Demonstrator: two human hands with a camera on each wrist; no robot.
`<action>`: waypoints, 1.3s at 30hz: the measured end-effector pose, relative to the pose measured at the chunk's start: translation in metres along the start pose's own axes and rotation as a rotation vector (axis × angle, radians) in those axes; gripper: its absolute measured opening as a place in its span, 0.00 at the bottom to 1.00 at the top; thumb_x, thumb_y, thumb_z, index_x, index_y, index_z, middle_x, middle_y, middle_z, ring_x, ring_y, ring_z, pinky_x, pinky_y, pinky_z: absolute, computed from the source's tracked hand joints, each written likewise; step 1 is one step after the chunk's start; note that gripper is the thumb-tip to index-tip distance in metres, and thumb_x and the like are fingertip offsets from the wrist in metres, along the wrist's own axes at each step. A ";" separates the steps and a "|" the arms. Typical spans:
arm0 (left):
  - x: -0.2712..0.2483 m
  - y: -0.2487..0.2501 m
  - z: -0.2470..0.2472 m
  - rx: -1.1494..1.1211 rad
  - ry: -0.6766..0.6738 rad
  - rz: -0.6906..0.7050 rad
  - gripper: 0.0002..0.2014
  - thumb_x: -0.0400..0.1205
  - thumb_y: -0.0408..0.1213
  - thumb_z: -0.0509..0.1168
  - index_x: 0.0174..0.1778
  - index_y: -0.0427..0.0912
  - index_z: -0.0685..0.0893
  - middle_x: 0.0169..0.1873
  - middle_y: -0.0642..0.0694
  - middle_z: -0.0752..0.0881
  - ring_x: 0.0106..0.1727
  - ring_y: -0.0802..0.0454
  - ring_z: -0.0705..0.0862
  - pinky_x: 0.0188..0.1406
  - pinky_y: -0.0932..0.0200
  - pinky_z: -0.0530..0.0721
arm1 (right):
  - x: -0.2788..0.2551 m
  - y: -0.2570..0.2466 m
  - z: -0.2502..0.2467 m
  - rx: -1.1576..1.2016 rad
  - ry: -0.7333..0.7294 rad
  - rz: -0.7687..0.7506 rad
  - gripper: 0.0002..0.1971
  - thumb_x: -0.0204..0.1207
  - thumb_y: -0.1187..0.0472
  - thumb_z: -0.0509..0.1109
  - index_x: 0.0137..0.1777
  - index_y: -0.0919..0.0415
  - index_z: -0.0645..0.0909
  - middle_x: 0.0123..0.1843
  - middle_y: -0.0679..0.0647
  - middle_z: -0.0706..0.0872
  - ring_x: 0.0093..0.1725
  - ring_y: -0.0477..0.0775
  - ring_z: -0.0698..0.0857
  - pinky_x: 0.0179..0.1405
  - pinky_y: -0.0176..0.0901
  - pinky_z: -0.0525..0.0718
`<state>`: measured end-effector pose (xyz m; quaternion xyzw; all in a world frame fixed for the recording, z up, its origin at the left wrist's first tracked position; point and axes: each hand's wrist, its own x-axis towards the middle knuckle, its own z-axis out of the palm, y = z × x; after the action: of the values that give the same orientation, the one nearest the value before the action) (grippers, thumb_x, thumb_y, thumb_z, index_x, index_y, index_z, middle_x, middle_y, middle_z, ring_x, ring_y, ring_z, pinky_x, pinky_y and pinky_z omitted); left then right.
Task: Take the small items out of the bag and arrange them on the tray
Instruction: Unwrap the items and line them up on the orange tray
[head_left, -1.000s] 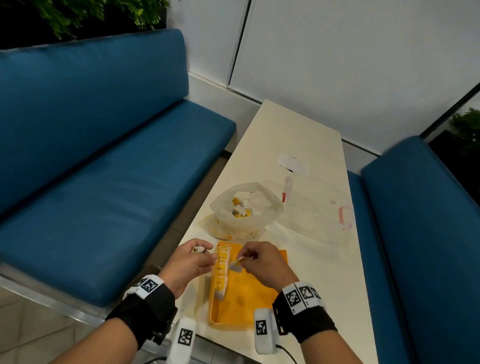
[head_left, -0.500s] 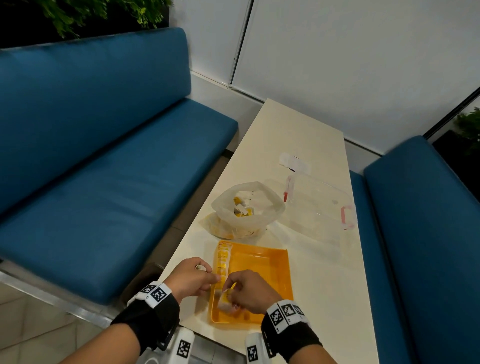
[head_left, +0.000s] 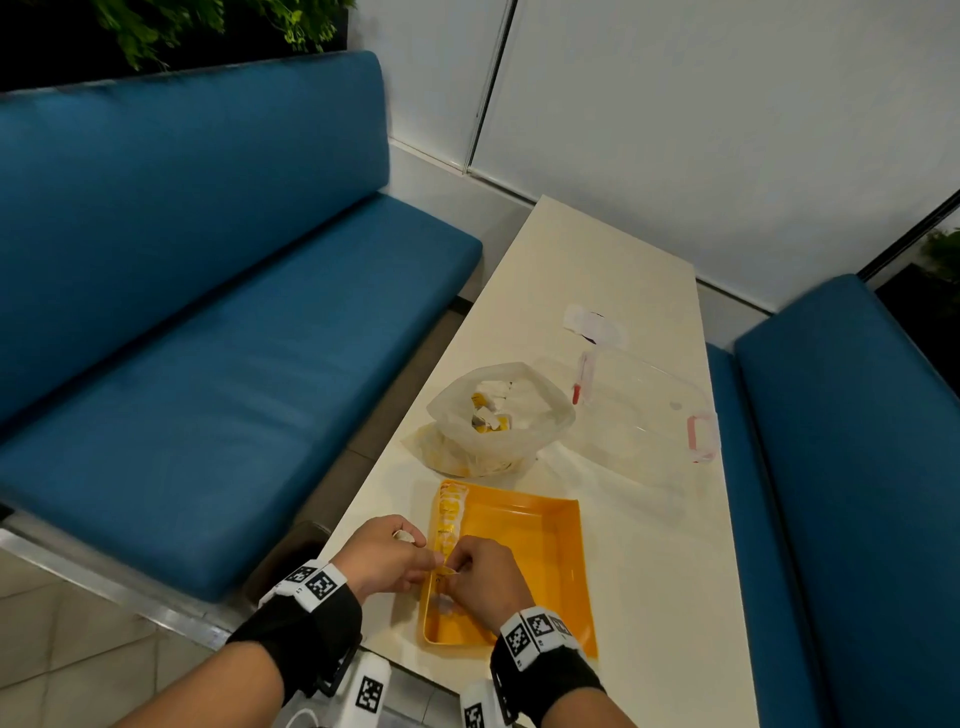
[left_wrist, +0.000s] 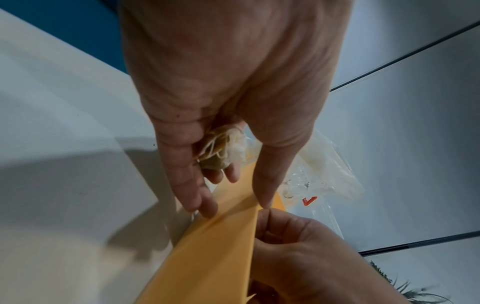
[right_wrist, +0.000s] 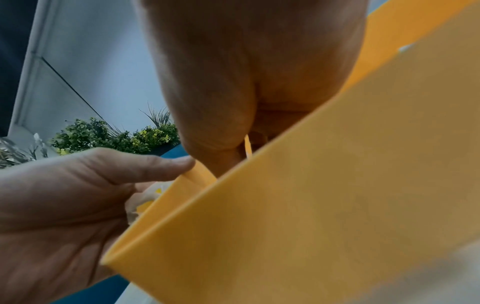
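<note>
Table (head_left: 649, 545) bearing tray (head_left: 550, 525) near bag (head_left: 498, 415). Left hand (head_left: 387, 558), at the tray's left rim, curls around a bundle of packets (left_wrist: 223, 148). Right hand (head_left: 485, 579), inside the tray, pinches one packet (head_left: 445, 570) beside the row (head_left: 449, 512).

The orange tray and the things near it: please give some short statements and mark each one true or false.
1. The orange tray lies at the near end of the table. True.
2. The row of small packets lies along the tray's right wall. False: along its left wall.
3. The plastic bag is empty. False: packets remain inside.
4. The left hand holds spare packets in its palm. True.
5. The right hand is inside the bag. False: over the tray.
</note>
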<state>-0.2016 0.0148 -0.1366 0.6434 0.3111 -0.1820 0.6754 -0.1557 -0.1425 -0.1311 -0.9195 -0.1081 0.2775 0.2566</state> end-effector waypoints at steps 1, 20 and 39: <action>0.000 0.000 0.000 -0.005 -0.003 -0.002 0.17 0.73 0.31 0.82 0.54 0.35 0.85 0.40 0.38 0.90 0.39 0.46 0.89 0.35 0.58 0.88 | 0.001 0.001 0.000 0.006 -0.002 -0.010 0.11 0.67 0.66 0.73 0.33 0.47 0.80 0.36 0.47 0.85 0.41 0.52 0.87 0.41 0.46 0.86; 0.001 -0.003 0.001 0.001 0.007 -0.012 0.17 0.73 0.33 0.82 0.54 0.35 0.85 0.50 0.32 0.92 0.53 0.37 0.93 0.41 0.55 0.89 | -0.011 0.003 0.003 -0.040 0.020 -0.053 0.07 0.66 0.56 0.76 0.41 0.51 0.81 0.42 0.50 0.86 0.43 0.52 0.83 0.40 0.45 0.81; -0.009 0.000 -0.005 -0.014 -0.051 -0.032 0.15 0.79 0.40 0.79 0.55 0.37 0.86 0.39 0.39 0.90 0.39 0.47 0.89 0.39 0.57 0.89 | -0.009 -0.001 0.012 -0.186 0.044 -0.138 0.10 0.76 0.61 0.64 0.54 0.56 0.84 0.56 0.58 0.87 0.56 0.58 0.84 0.52 0.46 0.81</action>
<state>-0.2090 0.0186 -0.1306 0.6288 0.3052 -0.2071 0.6845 -0.1698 -0.1400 -0.1347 -0.9356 -0.1908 0.2276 0.1912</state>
